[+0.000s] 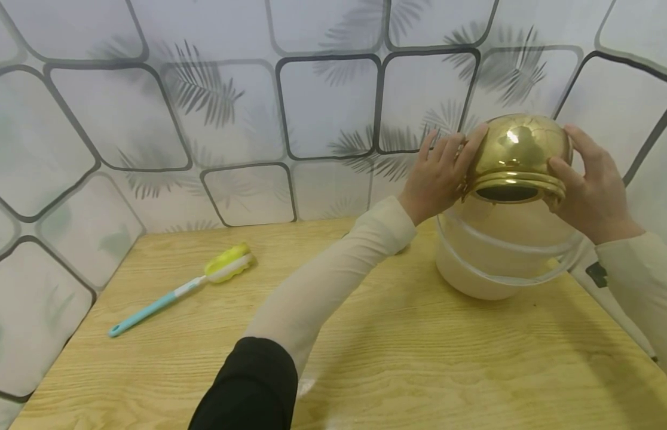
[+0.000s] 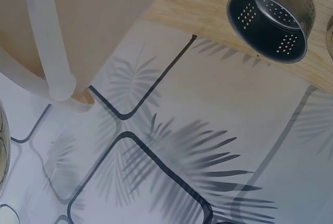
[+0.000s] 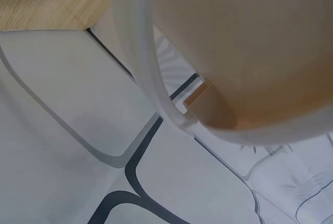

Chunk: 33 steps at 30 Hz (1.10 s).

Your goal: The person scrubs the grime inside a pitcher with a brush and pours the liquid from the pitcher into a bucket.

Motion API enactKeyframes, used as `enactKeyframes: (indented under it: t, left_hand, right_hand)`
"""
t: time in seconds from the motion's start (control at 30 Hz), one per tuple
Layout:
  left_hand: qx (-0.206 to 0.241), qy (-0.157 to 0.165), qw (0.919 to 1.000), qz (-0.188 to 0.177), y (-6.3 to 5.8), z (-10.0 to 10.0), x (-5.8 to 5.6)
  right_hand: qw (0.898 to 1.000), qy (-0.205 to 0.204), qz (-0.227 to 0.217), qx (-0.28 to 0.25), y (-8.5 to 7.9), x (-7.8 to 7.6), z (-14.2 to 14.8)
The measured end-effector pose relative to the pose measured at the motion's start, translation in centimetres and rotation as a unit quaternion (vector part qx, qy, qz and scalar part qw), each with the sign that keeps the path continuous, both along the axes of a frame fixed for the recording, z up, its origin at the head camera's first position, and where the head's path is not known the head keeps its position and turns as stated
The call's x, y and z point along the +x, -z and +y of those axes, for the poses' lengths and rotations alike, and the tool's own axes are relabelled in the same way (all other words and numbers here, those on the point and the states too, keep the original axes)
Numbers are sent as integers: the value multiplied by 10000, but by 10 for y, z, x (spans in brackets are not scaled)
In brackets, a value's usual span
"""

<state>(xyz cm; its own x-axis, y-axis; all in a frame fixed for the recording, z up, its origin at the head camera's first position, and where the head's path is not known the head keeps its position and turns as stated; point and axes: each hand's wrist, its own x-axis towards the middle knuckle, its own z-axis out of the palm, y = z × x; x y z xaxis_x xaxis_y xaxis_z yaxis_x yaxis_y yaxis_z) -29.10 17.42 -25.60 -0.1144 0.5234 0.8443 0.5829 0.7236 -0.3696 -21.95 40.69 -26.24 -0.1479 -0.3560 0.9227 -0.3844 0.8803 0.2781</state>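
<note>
A shiny gold pot (image 1: 519, 146) is held up over a translucent white bucket (image 1: 468, 272). It is tipped so that its dark round mouth faces down and toward the head camera. My left hand (image 1: 438, 173) grips the pot's left side, and my right hand (image 1: 597, 188) grips its right side with the thumb on the front. The bucket's rim and handle (image 2: 46, 41) fill the upper left of the left wrist view. In the right wrist view the bucket's inner wall (image 3: 250, 41) shows close up. Neither hand appears in the wrist views.
A cleaning brush (image 1: 161, 304) with a yellow sponge head lies on the wooden table (image 1: 167, 382) at the left. Behind my left forearm stands a perforated metal strainer cup (image 2: 304, 8), mostly hidden in the head view. Patterned walls (image 1: 328, 107) border the table.
</note>
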Motion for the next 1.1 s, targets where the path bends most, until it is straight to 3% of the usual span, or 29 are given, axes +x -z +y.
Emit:
enactKeyframes:
  t: [0.5,0.8,1.1]
  left_hand:
    - [118,-38,9998,156,-2,0,2]
    - [149,-97,9993,326,-2,1,3]
    - [61,-98,9993,349,-3,0,4]
  right_hand:
    - [9995,-280,72,-96,-5,5,-5]
    - [9998,-54,187,-95,-5,7,-7]
    - [9997,24,-182,-168,-3,5,-2]
